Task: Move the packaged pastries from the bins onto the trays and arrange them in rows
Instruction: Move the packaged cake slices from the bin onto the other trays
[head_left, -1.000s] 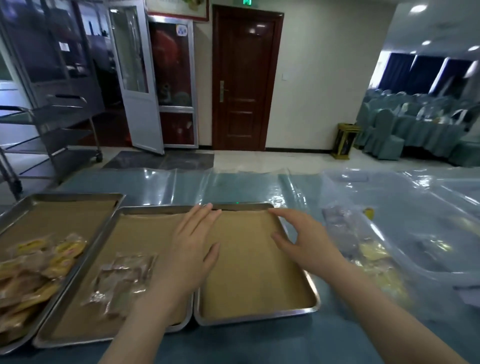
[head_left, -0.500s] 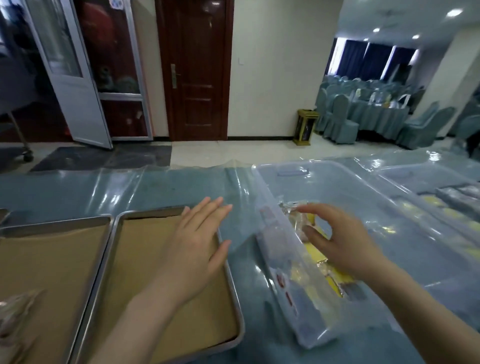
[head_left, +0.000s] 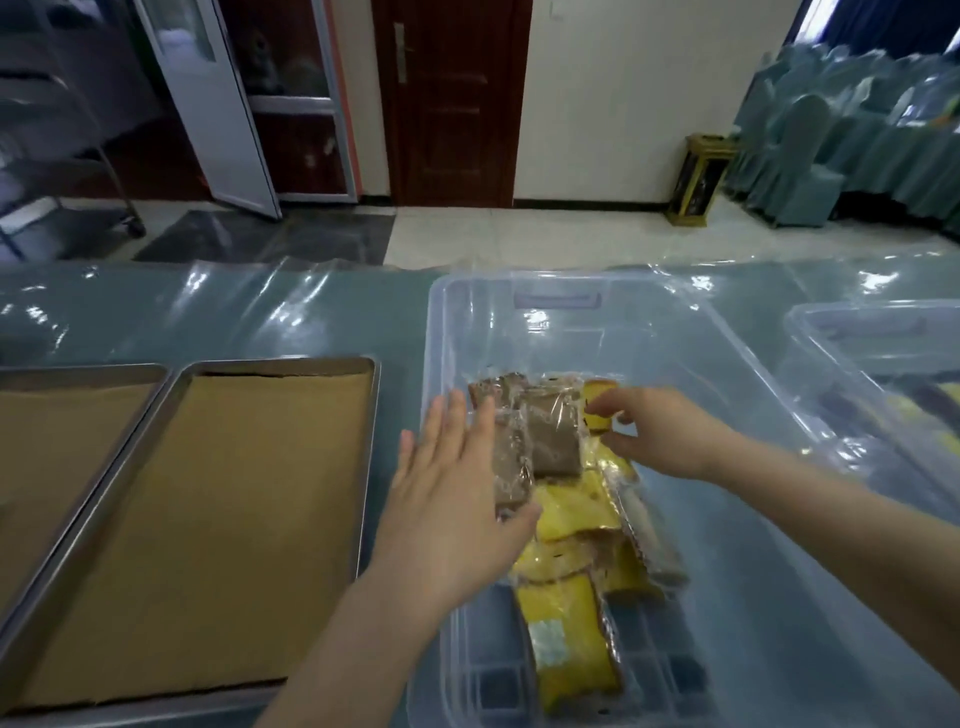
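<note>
In the clear plastic bin, your left hand lies spread on brown film-wrapped pastries, your right hand pinches a yellow pastry; slick film could slip before the paper-lined steel tray at nine o'clock.

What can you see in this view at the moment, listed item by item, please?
Trays: two, silver metal lined with brown paper, left on the table.
Bins: two, clear plastic; centre bin, second bin at the right edge.
Brown pastries: at least two, far end of the centre bin's pile.
Yellow pastries: several, near end of that pile.
Table: one, blue-green under a clear sheet.
Door: one, dark brown, back wall.
Covered chairs: several, teal, back right.
Left hand: flat, beside the brown pastries.
Right hand: fingers curled at a yellow pastry; grip unclear.
</note>
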